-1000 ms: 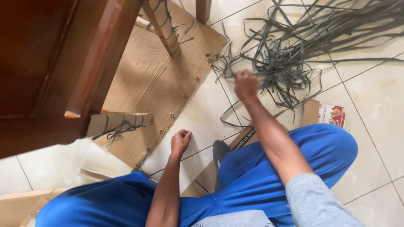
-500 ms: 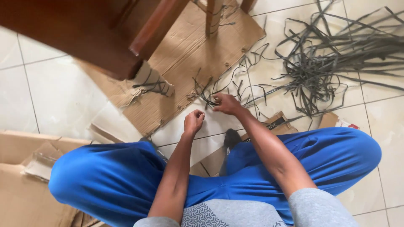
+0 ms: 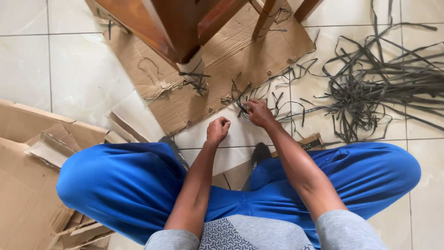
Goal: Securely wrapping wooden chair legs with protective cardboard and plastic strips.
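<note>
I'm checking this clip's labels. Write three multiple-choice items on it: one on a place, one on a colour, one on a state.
1. Where does the big tangle of strips lie?
A. On the tiled floor, to the person's right
B. On the cardboard at the left
C. In the lap

2. What colour are the trousers?
A. Grey
B. Blue
C. Brown

3. How is the left hand?
A. Flat on the floor
B. Curled into a loose fist
C. Gripping a chair leg

Key: 1 A, the tangle spreads over tiles beyond the right hand. 2 B, both bent legs are bright blue. 3 B, its fingers are curled in above the floor.
</note>
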